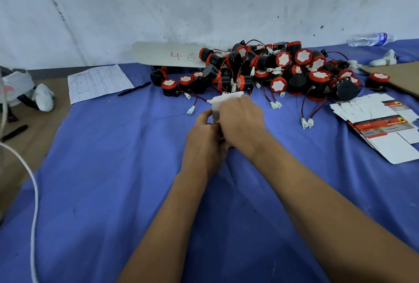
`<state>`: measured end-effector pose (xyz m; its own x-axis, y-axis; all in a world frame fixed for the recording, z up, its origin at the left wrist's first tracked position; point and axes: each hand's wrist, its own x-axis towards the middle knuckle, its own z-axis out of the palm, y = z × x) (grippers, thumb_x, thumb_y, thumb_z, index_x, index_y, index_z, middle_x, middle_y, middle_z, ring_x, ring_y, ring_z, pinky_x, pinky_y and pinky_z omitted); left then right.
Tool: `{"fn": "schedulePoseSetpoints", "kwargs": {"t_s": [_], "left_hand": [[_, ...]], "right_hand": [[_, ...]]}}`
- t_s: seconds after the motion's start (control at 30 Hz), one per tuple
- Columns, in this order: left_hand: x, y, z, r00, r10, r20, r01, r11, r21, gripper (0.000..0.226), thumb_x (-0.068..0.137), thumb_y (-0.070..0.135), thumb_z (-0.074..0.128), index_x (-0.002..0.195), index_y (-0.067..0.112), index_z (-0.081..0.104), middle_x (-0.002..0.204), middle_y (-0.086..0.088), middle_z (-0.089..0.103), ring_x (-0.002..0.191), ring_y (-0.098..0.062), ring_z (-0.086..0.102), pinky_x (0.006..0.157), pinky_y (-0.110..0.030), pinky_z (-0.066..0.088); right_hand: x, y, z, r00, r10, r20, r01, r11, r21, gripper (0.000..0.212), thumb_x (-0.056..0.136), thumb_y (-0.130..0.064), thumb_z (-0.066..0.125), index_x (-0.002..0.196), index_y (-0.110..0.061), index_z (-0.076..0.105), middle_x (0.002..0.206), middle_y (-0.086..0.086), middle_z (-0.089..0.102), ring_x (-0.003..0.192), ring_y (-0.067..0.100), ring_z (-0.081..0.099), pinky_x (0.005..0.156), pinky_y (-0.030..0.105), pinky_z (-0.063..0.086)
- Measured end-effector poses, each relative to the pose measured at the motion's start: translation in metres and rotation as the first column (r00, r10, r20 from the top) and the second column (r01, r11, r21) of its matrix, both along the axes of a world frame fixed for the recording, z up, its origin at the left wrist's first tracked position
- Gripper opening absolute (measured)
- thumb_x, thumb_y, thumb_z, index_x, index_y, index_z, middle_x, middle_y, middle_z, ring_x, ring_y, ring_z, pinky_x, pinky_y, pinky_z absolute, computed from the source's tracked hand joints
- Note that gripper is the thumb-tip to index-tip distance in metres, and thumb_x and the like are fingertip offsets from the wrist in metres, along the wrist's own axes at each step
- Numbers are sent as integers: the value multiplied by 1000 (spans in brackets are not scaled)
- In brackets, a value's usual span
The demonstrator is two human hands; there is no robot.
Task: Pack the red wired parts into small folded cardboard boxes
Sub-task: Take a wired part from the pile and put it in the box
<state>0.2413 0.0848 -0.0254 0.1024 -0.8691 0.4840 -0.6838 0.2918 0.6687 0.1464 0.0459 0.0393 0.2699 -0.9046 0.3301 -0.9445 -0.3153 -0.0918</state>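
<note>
A small white cardboard box (217,107) is held over the blue cloth between both hands. My left hand (204,139) grips its near side from below. My right hand (241,117) lies curled over its top and covers most of it. What the box contains is hidden. Behind the hands, a big pile of red and black wired parts (283,71) with white plugs spreads along the wall. Several flat unfolded boxes (383,124), white with red and black print, lie stacked at the right.
A paper form (97,82) and a black pen (133,89) lie at the back left. A white card marked 46 (170,54) leans on the wall. A water bottle (369,39), brown cardboard (399,76), white gloves (44,97) and a white cord (34,203) surround the blue cloth (113,180).
</note>
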Motion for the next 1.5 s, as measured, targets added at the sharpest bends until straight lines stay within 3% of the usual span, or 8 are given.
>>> {"fn": "schedulePoseSetpoints", "kwargs": {"t_s": [0.1, 0.27, 0.37, 0.57, 0.63, 0.73, 0.97, 1.5], "left_hand": [[-1, 2, 1, 999, -7, -31, 6, 999, -33, 15, 74, 13, 61, 65, 26, 59, 104, -10, 71, 61, -13, 51, 67, -35, 49], [3, -8, -4, 997, 15, 82, -16, 1000, 9, 38, 80, 8, 74, 55, 28, 53, 129, -3, 65, 64, -7, 51, 67, -33, 49], [6, -11, -8, 993, 25, 111, -23, 1000, -12, 4, 81, 13, 80, 82, 10, 77, 143, 0, 60, 70, -8, 55, 68, -28, 48], [6, -10, -12, 990, -12, -138, 22, 997, 68, 61, 78, 7, 79, 132, 27, 58, 90, 21, 70, 76, 1, 66, 68, -17, 55], [5, -9, -11, 991, -22, -135, 25, 999, 22, 68, 76, 5, 78, 129, 34, 45, 105, 8, 74, 76, -13, 69, 70, -36, 61], [8, -9, -11, 998, -18, -59, 15, 999, -50, 46, 77, 6, 80, 115, 24, 62, 119, -15, 70, 84, -31, 71, 79, -49, 61], [13, -11, -15, 994, -15, 111, 17, 1000, -12, 9, 85, 18, 80, 93, 16, 80, 150, -2, 55, 83, 0, 57, 77, -2, 38], [12, -7, -11, 993, -64, 100, 71, 995, -76, 19, 88, 22, 80, 106, 17, 80, 153, 2, 51, 92, -1, 61, 85, -16, 49]], "right_hand": [[3, -1, 6, 993, 67, -100, -63, 997, 36, 14, 92, -12, 57, 106, -15, 56, 105, 10, 55, 95, 26, 49, 57, 30, 32], [8, -9, 12, 977, 195, -84, -186, 977, 106, 37, 86, 1, 60, 64, -15, 35, 70, 0, 39, 57, 14, 36, 57, 32, 39], [3, -12, 4, 976, 216, -22, -215, 976, 16, 27, 90, -1, 53, 70, -14, 42, 71, 0, 48, 66, 18, 45, 69, 35, 44], [-14, -12, -1, 946, 263, 188, -292, 944, 153, 19, 90, -1, 54, 86, -7, 72, 89, 11, 72, 84, 28, 65, 75, 44, 52], [-16, -10, -3, 943, 318, 96, -331, 928, 170, 21, 93, -3, 53, 91, -7, 73, 96, 11, 70, 92, 28, 62, 84, 39, 47], [-20, -10, -3, 934, 353, 47, -355, 912, 207, 25, 99, -12, 46, 96, -8, 70, 101, 12, 64, 100, 28, 55, 92, 39, 43], [-26, -9, -16, 910, 263, 321, -297, 953, 64, 6, 97, -14, 53, 103, -12, 55, 87, 8, 67, 79, 28, 59, 69, 49, 49], [-35, -7, -18, 819, 269, 507, -313, 950, 1, 23, 86, -1, 66, 92, -15, 82, 87, -3, 78, 80, 10, 70, 76, 25, 55]]}}
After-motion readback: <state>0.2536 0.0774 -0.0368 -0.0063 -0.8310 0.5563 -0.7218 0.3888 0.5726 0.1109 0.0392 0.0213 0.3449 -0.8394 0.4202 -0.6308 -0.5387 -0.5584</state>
